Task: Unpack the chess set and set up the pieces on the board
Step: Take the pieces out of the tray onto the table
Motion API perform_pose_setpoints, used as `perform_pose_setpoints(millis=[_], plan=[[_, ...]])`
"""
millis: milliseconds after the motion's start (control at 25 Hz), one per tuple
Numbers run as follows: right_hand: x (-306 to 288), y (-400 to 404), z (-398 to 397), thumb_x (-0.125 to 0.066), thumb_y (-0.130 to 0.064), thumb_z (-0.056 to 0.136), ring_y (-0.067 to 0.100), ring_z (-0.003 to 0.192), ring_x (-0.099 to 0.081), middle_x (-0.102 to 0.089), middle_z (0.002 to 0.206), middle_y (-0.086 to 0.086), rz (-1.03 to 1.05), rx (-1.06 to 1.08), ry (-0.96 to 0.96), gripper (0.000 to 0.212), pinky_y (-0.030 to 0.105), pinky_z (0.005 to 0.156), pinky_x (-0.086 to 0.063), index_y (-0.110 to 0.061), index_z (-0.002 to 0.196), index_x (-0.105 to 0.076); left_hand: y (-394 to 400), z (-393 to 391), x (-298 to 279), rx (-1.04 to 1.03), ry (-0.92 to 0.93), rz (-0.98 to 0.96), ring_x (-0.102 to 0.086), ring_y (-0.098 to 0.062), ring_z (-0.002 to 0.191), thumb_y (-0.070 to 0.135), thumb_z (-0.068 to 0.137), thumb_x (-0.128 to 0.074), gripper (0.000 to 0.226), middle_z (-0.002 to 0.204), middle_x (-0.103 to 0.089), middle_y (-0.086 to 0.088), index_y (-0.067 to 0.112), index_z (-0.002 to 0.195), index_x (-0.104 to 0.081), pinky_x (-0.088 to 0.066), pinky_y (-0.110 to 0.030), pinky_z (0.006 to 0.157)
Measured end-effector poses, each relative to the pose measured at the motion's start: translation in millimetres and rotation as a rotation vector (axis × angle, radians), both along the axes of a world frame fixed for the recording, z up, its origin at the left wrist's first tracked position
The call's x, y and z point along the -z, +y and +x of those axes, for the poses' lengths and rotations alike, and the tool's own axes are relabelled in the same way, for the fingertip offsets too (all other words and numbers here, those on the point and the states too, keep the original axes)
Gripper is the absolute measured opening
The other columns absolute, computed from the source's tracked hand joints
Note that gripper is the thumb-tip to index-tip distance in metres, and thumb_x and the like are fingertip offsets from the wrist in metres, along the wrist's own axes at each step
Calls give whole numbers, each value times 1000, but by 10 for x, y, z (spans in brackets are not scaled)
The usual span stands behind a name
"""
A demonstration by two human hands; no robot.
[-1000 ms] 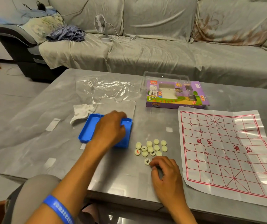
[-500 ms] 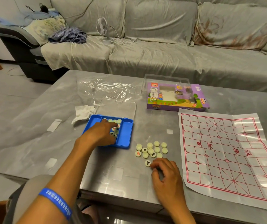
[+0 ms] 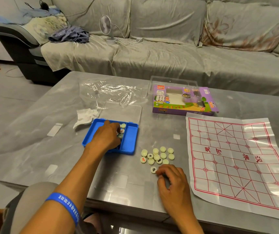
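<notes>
Round white pieces (image 3: 157, 156) heaped on the desk (image 3: 34, 132), at 9 o'clock from the board (image 3: 236, 162), near it but not on it. More pieces (image 3: 123, 126) inside the blue case (image 3: 130, 139), in its middle part; right part bare. Left hand (image 3: 107, 136) down in the case, fingers (image 3: 116, 128) bent over the pieces there; cannot tell if any is held. Right hand (image 3: 171, 179) resting on the desk, fingers curled, tips touching one loose piece (image 3: 153, 169). Might roll off the shiny desk if scooped out too fast. Might slide, that thin crinkly board, if bumped. At 12 o'clock, purple box (image 3: 182, 102) and clear wrap (image 3: 115, 90).
</notes>
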State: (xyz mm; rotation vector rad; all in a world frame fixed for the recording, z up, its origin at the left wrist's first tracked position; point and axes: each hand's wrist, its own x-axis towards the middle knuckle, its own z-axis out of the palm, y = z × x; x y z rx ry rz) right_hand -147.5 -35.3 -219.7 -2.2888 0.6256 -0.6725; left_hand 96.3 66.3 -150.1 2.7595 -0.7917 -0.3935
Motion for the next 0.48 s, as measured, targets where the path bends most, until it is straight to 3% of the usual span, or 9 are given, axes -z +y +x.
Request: perform_pose_setpoints(millis=[480], plan=[[-12,1,0,-35,-41,84,3,92,-52,-59,95,-18,4,1,17,33,11,76,-39,-26,91,-64,-30,-55,-12,-9,-4,-54,-59,-21,98,8,83,-64,39,114,-63,-3,22,119,-61,-47,-26,73]])
